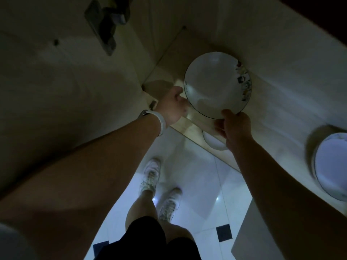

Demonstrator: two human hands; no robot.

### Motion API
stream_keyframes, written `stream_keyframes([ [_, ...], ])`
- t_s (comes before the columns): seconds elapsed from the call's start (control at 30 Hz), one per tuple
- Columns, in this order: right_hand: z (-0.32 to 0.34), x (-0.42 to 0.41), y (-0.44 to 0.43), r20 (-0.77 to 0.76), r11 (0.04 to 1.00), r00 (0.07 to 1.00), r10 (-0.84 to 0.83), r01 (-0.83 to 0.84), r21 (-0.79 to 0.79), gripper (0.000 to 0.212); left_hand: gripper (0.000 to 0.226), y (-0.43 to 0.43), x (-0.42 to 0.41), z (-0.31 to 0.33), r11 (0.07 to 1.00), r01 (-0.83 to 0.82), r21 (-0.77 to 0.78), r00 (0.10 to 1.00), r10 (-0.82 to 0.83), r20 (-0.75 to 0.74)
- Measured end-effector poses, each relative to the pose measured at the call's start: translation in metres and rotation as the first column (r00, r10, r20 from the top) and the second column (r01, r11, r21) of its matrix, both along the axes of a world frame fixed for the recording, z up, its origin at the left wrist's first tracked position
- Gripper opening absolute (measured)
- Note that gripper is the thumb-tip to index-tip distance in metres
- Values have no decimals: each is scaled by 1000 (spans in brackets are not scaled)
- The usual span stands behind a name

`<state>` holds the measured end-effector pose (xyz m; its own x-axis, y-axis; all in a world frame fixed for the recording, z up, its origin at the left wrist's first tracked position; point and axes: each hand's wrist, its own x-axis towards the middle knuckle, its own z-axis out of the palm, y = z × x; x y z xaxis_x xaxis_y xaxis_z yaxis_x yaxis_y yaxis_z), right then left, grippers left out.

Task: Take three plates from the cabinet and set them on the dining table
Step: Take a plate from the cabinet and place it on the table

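Both hands grip the plate — left hand at its left rim, right hand at the near rim; keep it level.

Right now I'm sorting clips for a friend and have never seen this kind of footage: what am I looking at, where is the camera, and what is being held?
This is no machine. A person wears one wide-angle camera on the head, so the view looks down along both bare arms to the legs and the white sneakers on the tiled floor. The picture is dim and curved at the edges.

Both hands hold one white plate with a dark rim and a coloured pattern on one side. The left hand, with a white wristband, grips its left edge; the right hand grips the near edge. The plate is over a pale wooden surface.

A second plate peeks out just below the right hand, and a third plate sits far right. A dark object at the top left is too dim to identify.
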<state>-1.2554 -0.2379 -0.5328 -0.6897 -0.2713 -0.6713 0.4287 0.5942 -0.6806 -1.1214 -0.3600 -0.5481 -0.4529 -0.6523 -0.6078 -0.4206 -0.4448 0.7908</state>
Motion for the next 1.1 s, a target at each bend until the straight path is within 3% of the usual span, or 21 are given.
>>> stream_keyframes([
  [0.2,-10,-7,-5,104,976,986,-133,149,-161,57,30,-1,-16,2,1000,-5,-19,1000,4,-21],
  [0.3,-9,-9,-3,128,964,983,-132,157,-213,62,31,-2,-15,1,999,-3,-32,1000,3,-1],
  [0.53,8,-3,15,172,940,976,-132,178,-291,57,25,3,-3,5,998,55,-15,997,-54,47],
  [0.7,33,10,47,214,926,972,-95,166,-340,60,33,3,9,34,990,142,11,990,-143,14],
  [0.87,64,24,96,180,947,981,-72,124,-297,49,38,31,23,68,967,224,-123,974,-216,75],
  [1.0,92,29,147,166,971,986,-20,59,-230,45,34,68,37,94,938,325,-124,945,-316,85],
  [1.1,116,35,187,188,962,978,-88,132,-239,42,32,100,37,112,922,378,-87,925,-373,72],
])
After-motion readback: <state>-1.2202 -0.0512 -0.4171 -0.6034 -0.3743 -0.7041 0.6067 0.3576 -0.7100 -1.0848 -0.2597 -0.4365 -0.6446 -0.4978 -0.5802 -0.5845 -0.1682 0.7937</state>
